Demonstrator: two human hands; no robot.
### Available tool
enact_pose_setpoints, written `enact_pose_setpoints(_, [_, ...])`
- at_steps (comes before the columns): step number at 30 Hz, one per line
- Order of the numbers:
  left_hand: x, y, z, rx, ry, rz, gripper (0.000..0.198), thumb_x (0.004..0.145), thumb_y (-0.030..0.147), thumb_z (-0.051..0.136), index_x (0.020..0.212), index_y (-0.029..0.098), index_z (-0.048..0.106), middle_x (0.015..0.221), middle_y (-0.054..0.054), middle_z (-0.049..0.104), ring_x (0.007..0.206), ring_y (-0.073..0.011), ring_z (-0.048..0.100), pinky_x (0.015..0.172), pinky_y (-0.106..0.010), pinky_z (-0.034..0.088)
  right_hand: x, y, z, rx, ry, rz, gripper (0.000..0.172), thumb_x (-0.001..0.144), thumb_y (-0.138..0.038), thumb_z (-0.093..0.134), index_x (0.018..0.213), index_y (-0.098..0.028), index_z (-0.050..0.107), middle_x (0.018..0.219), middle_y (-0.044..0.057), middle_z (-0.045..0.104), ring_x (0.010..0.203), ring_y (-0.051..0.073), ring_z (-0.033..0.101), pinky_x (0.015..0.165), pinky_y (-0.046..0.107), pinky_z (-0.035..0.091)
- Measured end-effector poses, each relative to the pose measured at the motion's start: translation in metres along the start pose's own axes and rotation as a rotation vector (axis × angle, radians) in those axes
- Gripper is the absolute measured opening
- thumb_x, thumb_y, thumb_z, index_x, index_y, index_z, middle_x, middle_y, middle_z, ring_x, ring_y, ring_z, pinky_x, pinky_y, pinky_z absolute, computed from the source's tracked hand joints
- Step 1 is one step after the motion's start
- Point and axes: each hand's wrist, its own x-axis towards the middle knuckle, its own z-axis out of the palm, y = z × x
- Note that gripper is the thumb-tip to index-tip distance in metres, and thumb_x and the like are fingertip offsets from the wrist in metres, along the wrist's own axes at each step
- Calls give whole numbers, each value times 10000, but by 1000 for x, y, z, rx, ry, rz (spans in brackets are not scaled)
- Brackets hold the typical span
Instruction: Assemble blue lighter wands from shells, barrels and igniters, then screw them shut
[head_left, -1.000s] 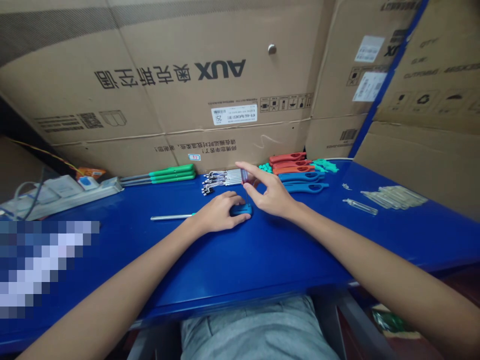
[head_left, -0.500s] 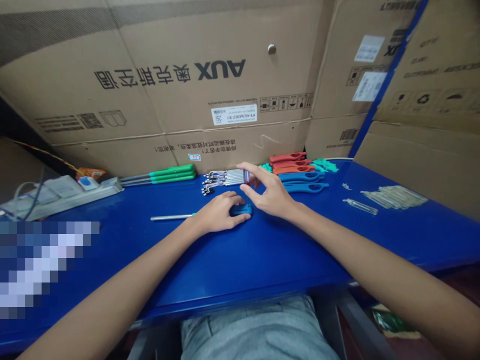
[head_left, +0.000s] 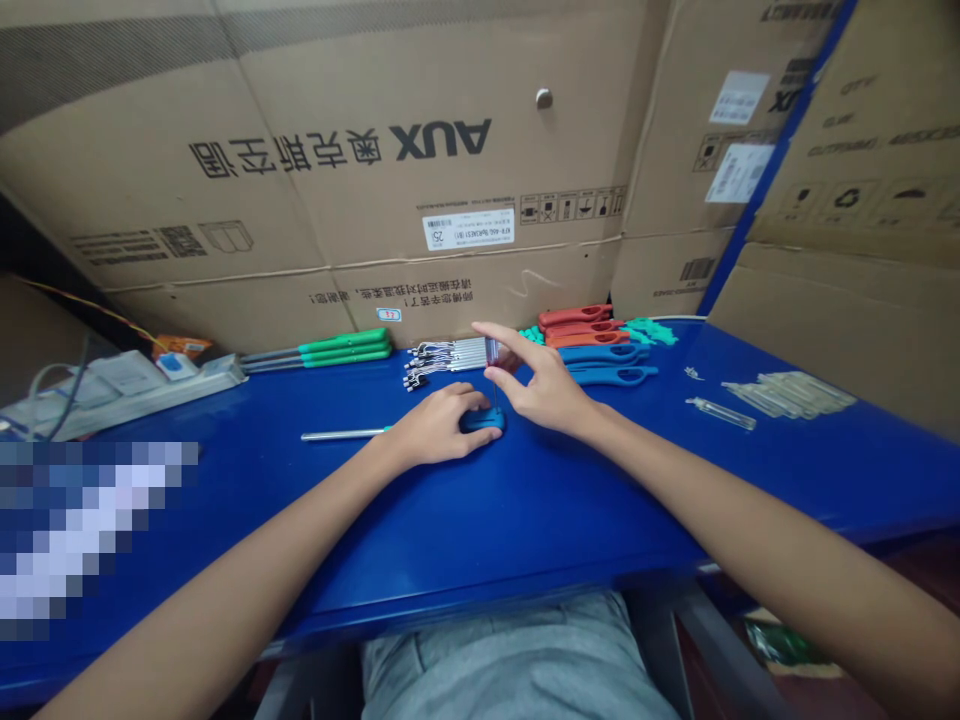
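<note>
My left hand [head_left: 439, 424] lies closed over a long tool on the blue table [head_left: 525, 510]; its blue handle [head_left: 484, 421] pokes out to the right and its thin metal shaft [head_left: 341, 434] runs out to the left. My right hand [head_left: 544, 385] pinches a small reddish clear piece [head_left: 493, 351] between thumb and forefinger, with a thin pin pointing down at the blue handle. Just behind lies a row of small metal parts [head_left: 442, 359].
Green-handled tools [head_left: 330, 349] lie at the back left, orange [head_left: 581, 325] and blue handles [head_left: 607, 362] with teal bits [head_left: 651, 331] at the back right. Clear plastic tubes [head_left: 780, 393] are at the right. A power strip [head_left: 120, 385] sits far left. Cardboard boxes [head_left: 360, 170] wall the back.
My right hand has shifted only slightly with the small piece over the blue handle. The left hand has stayed put.
</note>
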Motion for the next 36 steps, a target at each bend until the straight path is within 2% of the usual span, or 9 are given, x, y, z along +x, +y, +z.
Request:
enact_pose_setpoints(4, [0,-1,0,-4,-3,6,353,872,408,600,1074,123,656,1085,-128,666,1028,-277,621,924,-394,491,0,1,1,-20,27,23,476,829,-136,559,1292,-247,531,847,-1,620,688,136,550,721,337,531])
enact_pose_setpoints(9, [0,0,0,-3,-6,-1,362,874,411,600,1077,117,658,1086,-133,666,1025,-278,623,922,-395,493,0,2,1,-68,43,45,434,820,-176,610,1244,-252,554,804,-8,593,662,138,525,687,333,516])
enact_pose_setpoints(16, [0,-2,1,-7,6,11,362,870,427,596,1051,122,669,1012,-122,666,953,-261,628,872,-382,505,-2,-1,2,-26,29,-36,459,857,-142,491,1302,-251,522,1096,48,651,891,173,606,813,375,536])
enact_pose_setpoints(20, [0,-2,0,-6,10,21,337,870,410,601,1044,128,663,1015,-112,670,947,-251,625,865,-370,502,-1,-1,2,6,15,-41,479,866,-129,455,1328,-250,503,1085,42,667,842,158,627,821,371,542])
enact_pose_setpoints(25, [0,0,0,1,2,10,337,871,410,603,1057,135,662,1022,-109,672,968,-256,624,871,-369,501,-2,1,2,29,42,-27,526,840,-124,519,1345,-261,468,923,10,647,767,148,606,778,357,546])
enact_pose_setpoints(36, [0,-2,2,-31,3,-4,365,872,421,589,1081,131,661,1087,-135,660,1029,-276,618,931,-399,491,-1,-2,2,-21,84,28,376,774,-158,664,1116,-242,531,700,-56,559,643,126,550,674,300,500])
